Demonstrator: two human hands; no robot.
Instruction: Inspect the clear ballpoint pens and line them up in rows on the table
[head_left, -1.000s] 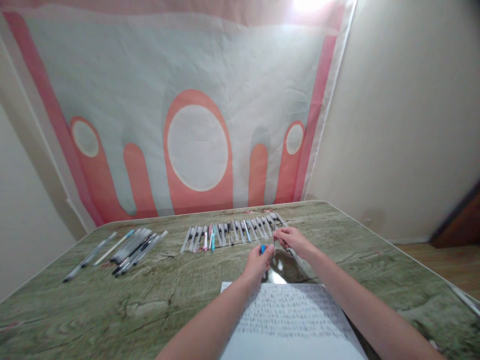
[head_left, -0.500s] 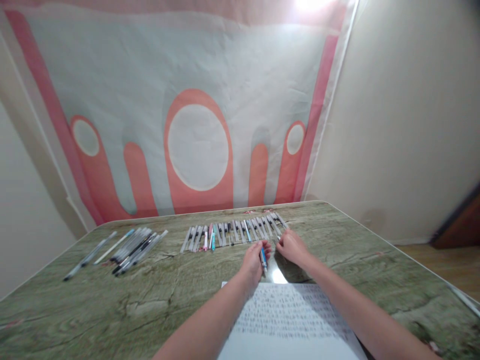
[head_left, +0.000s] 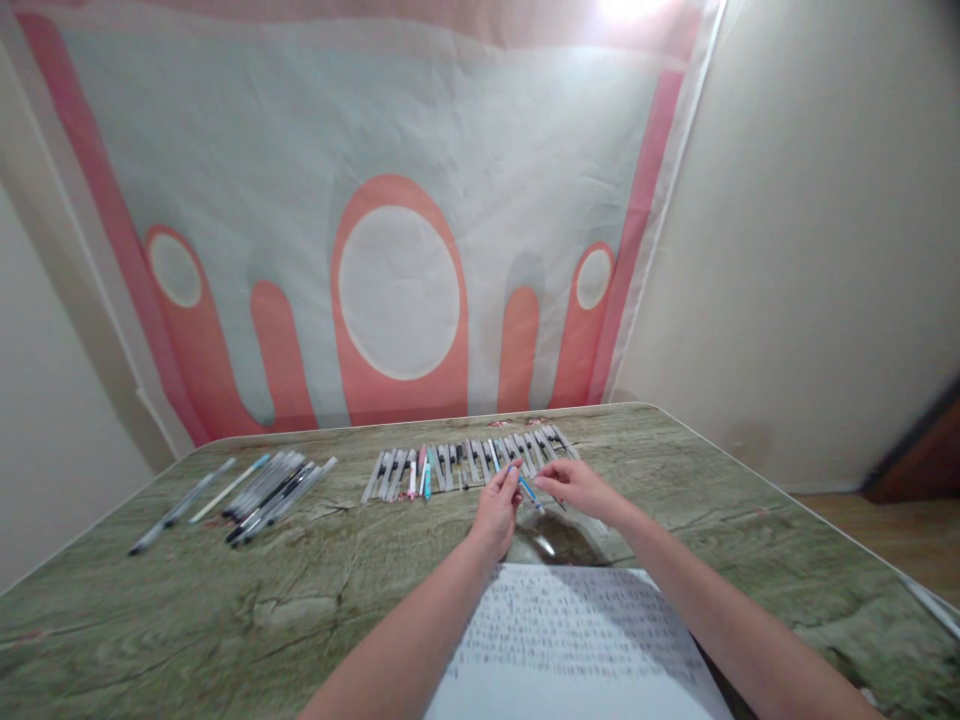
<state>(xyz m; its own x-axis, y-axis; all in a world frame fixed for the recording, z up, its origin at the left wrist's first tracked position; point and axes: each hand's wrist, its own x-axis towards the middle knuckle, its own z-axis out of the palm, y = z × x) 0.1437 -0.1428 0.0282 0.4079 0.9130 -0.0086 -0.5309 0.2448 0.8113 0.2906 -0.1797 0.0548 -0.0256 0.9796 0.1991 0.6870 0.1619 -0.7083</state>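
My left hand (head_left: 498, 512) is closed around a blue-and-white pen (head_left: 532, 495), whose lower end slants down to the right. My right hand (head_left: 581, 487) is close beside it, thumb and fingertips pinched together near the pen. A thin dark sliver shows below the right fingers, too small to name. Just behind both hands lies a row of pens (head_left: 469, 465), mostly clear with dark parts, with pink and teal ones among them. A sheet of paper (head_left: 570, 640) covered in handwriting lies under my forearms.
To the left on the wood-patterned table (head_left: 300, 610) lies a loose group of pens (head_left: 277, 490). A patterned curtain or cloth (head_left: 397, 120) hangs behind the table's far edge. A plain wall (head_left: 780, 250) stands to the right.
My right hand has lifted off the right end of the row and moved slightly left toward the pen. My left hand has risen a little, with the pen tilted more to the right.
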